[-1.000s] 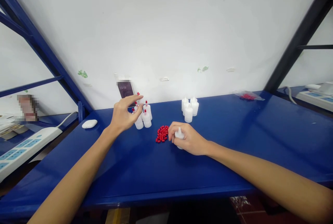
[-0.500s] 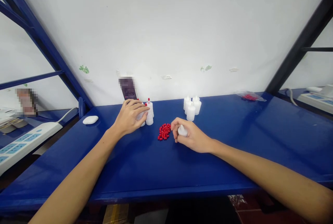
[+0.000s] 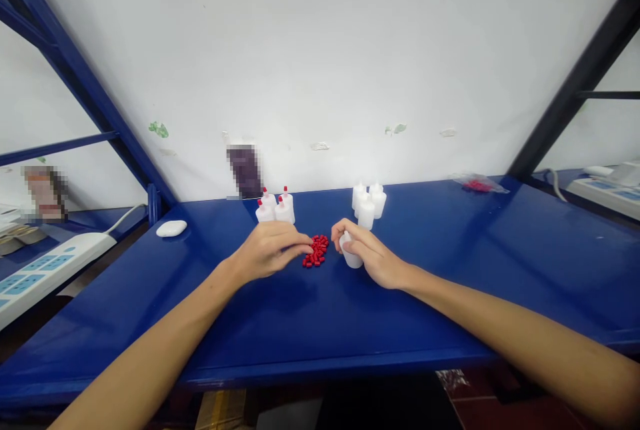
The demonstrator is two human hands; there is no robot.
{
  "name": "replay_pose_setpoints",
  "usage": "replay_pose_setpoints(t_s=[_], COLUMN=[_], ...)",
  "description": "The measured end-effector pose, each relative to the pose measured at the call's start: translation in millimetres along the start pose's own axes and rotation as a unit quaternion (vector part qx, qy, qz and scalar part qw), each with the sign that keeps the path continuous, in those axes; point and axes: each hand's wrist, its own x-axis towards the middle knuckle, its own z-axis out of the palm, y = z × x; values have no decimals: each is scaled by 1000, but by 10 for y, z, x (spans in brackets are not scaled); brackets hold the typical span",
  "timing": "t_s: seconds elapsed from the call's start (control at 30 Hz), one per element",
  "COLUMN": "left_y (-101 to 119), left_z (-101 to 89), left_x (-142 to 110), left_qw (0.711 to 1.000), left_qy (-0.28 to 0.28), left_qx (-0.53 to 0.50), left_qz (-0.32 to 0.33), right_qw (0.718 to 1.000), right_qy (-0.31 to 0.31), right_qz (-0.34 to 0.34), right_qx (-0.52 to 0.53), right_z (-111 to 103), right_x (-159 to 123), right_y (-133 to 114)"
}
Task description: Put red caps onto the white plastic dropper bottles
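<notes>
A pile of small red caps [image 3: 317,251] lies on the blue table [image 3: 450,270]. My left hand [image 3: 270,253] rests beside the pile with its fingertips pinched at the pile's left edge; whether a cap is in them I cannot make out. My right hand [image 3: 370,255] is closed round a small white bottle [image 3: 350,255] without a cap, standing just right of the pile. Behind my left hand stand several white bottles with red caps [image 3: 275,209]. Behind my right hand stands a group of uncapped white bottles [image 3: 367,205].
A dark phone [image 3: 245,170] leans against the white wall. A white mouse-like object [image 3: 171,228] lies at the table's left. A clear bag of red caps [image 3: 477,184] sits at the back right. A white power strip [image 3: 45,273] lies on the lower left shelf.
My left hand has left the capped bottles at the back and come down to the red caps. My right hand has kept hold of the uncapped bottle, now more upright.
</notes>
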Motion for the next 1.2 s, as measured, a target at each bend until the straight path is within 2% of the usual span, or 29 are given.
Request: replay_pose_setpoints(t_s=[0.13, 0.37, 0.57, 0.7, 0.83, 0.97, 1.2], left_y=[77, 22, 34, 25, 32, 50, 50], left_z=[121, 149, 148, 137, 117, 99, 118], left_x=[-12, -90, -93, -93, -85, -77, -59], left_qw=[1000, 996, 982, 972, 969, 969, 965], left_qy=[-11, -78, -184, -224, -233, -233, -237], left_qx=[-20, -16, 32, 46, 51, 58, 35], left_qz=[-17, -42, -40, -59, -60, -64, -110], right_qw=[999, 995, 988, 980, 968, 958, 952], right_qy=[-34, -40, -38, -46, -42, -34, -44], right_qz=[9, -8, -15, -20, -38, -17, -29], right_qx=[-19, -93, -148, -193, -244, -285, -301], right_z=[11, -12, -47, -55, -70, -79, -60], right_x=[-14, -21, -24, -24, -24, -27, -16], right_y=[-33, -45, -47, -55, -65, -67, -43])
